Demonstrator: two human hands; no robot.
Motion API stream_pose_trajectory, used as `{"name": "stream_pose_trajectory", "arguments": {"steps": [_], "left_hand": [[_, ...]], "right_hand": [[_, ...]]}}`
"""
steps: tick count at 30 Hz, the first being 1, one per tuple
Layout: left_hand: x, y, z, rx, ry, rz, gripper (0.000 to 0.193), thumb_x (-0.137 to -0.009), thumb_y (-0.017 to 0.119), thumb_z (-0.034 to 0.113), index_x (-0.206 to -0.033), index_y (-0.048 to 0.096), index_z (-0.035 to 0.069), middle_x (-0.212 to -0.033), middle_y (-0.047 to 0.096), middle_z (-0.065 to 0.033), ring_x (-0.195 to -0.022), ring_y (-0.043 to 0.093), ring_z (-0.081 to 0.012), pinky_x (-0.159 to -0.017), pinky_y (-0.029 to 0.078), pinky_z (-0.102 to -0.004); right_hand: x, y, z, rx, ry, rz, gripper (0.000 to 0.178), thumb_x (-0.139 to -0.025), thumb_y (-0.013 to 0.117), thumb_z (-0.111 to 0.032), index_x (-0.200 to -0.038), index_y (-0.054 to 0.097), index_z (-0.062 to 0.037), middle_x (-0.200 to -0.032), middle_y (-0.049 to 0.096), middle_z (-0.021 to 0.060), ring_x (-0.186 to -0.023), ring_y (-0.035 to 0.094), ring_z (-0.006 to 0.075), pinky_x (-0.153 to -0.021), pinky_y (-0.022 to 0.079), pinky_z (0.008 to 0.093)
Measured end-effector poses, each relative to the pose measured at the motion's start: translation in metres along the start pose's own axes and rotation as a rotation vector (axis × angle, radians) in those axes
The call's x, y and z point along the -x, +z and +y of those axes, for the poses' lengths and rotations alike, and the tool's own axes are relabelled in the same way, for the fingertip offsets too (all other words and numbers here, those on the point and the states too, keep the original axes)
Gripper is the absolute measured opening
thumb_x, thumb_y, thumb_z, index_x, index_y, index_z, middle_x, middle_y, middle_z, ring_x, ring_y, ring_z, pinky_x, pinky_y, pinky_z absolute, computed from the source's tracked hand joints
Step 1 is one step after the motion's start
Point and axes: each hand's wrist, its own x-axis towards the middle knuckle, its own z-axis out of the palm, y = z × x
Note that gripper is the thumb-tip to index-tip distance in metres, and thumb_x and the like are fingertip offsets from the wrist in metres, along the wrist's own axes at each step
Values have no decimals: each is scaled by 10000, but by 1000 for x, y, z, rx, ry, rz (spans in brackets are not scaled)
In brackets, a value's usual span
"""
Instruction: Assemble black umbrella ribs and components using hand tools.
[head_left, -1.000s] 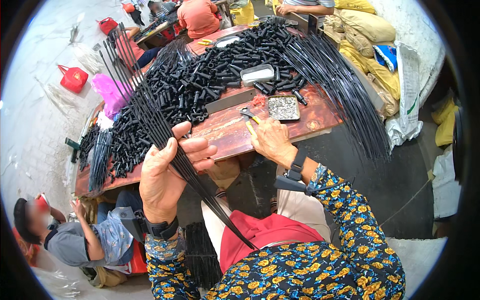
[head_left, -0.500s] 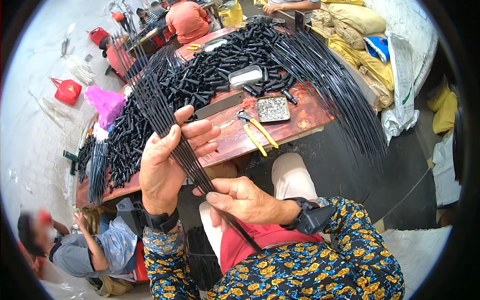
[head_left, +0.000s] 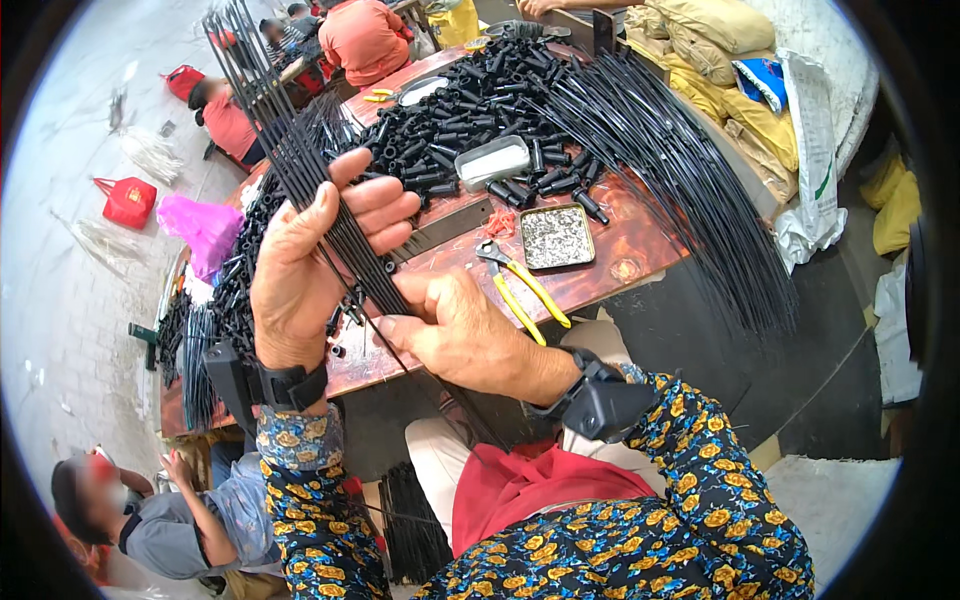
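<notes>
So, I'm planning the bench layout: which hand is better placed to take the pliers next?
Right hand, likely: it touches the black rods but is nearer the pliers; the left hand is farther off, with the rods across its palm.

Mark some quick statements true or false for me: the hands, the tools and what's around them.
1. The left hand and right hand both touch the thin black rods. True.
2. The right hand holds the yellow-handled pliers. False: they lie on the table, outside the hand.
3. Black tubular parts are heaped on the table. True.
4. The shallow tin is empty. False: it holds many small pieces.
5. The pink bag is at the picture's right. False: it is at the left.
</notes>
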Motion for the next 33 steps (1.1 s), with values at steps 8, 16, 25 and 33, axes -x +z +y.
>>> {"name": "stream_pose_trajectory", "arguments": {"steps": [8, 16, 25, 33], "left_hand": [[-65, -29, 33, -113, 44, -138, 474, -1001, 456, 188, -1379, 339, -72, -1194, 585, -264, -1135, 581, -380, -923, 536, -431], [-26, -50, -26, -177, -95, -42, 526, -942, 576, 243, -1363, 385, -10, -1108, 649, -213, -1023, 647, -359, -875, 542, -469], [70, -30, -100, 3, -240, 66, 409, -924, 583, 121, -1287, 473, -33, -1102, 636, -271, -1054, 628, -377, -910, 521, -472], [81, -26, -138, -83, -362, 66, 349, -945, 558, 119, -1255, 517, -36, -1124, 648, -212, -1054, 638, -277, -930, 508, -399]], "right_hand": [[-65, -32, -23, -128, 71, -89, 130, -911, 574, -95, -885, 620, 24, -717, 650, 64, -646, 633, 108, -578, 510, 238], [-33, -39, 34, 266, 136, -141, 133, -793, 615, -122, -792, 643, 9, -671, 602, 27, -661, 556, 98, -587, 445, 304], [57, -20, 93, 227, 218, -282, 171, -799, 647, -124, -894, 638, 17, -757, 628, 88, -758, 615, 199, -703, 483, 346], [81, -22, 155, 348, -58, -167, 202, -790, 641, -198, -812, 616, 1, -716, 610, 192, -736, 631, 355, -657, 469, 451]]}}
